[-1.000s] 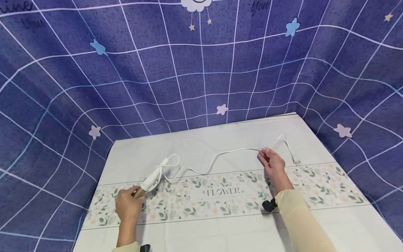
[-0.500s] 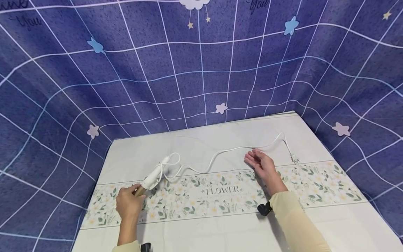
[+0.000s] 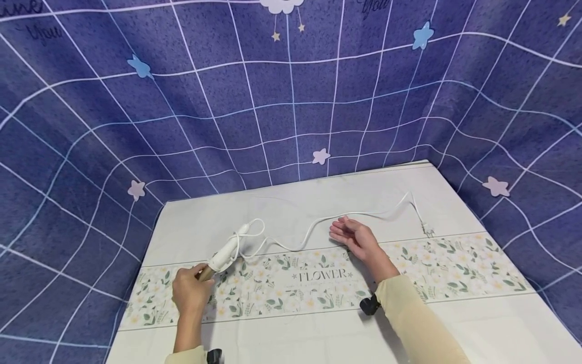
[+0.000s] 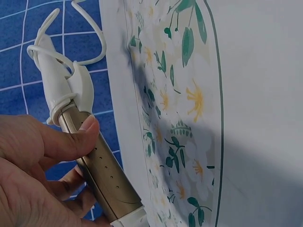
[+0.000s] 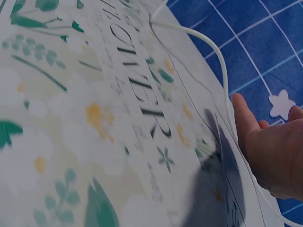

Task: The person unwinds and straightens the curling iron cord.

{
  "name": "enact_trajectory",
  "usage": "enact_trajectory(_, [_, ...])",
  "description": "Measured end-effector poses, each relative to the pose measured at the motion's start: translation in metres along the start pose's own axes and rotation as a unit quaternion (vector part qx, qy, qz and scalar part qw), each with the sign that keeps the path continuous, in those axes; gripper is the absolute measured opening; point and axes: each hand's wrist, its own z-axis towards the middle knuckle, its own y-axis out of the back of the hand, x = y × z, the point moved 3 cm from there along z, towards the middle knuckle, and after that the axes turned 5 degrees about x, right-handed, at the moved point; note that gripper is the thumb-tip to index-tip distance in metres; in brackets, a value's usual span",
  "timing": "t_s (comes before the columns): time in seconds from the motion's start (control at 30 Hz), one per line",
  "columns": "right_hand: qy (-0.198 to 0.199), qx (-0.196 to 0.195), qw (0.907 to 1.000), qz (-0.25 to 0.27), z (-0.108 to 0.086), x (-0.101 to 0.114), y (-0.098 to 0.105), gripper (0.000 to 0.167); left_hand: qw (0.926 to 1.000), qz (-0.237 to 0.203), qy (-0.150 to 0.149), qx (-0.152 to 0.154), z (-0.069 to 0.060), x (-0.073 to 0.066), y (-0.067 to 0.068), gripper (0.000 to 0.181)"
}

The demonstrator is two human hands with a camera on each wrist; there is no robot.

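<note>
A white device with a gold-brown barrel (image 4: 106, 175) is gripped by my left hand (image 3: 192, 290), thumb on one side and fingers on the other, as the left wrist view shows. Its white handle (image 3: 225, 255) points up and right, with a loop of cord wrapped round it. From there the white cord (image 3: 302, 242) winds right across the cloth to a plug (image 3: 427, 230). My right hand (image 3: 359, 242) is beside the cord's middle stretch, fingers extended to the left; in the right wrist view the cord (image 5: 222, 61) passes by the thumb. Whether they touch, I cannot tell.
The table is covered by a white cloth (image 3: 282, 344) with a floral band (image 3: 459, 273) reading FLOWER. A blue gridded curtain (image 3: 218, 101) with stars rises behind the table and on both sides. Black wrist-worn devices sit at both sleeves.
My right hand has slid left along the cord, away from the plug. My left hand and the device have shifted slightly right.
</note>
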Motion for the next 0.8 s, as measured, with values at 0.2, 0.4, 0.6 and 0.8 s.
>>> enact_trajectory(0.2, [-0.011, 0.017, 0.9997, -0.009, 0.003, -0.005, -0.008, 0.056, 0.9999, -0.003, -0.010, 0.001, 0.000, -0.002, 0.000, 0.044])
enact_trajectory(0.4, [-0.026, 0.034, 0.9988, -0.023, 0.006, -0.014, -0.013, 0.056, 0.9999, -0.012, -0.009, 0.002, -0.002, -0.005, 0.000, 0.046])
enact_trajectory(0.6, [-0.052, 0.037, 0.9975, -0.031, 0.008, -0.024, -0.017, 0.055, 0.9999, -0.011, -0.010, -0.002, -0.002, -0.006, 0.000, 0.046])
enact_trajectory(0.8, [-0.063, 0.035, 0.9966, -0.041, 0.013, -0.031, -0.021, 0.053, 0.9999, -0.011, -0.009, -0.002, -0.001, -0.007, 0.001, 0.046])
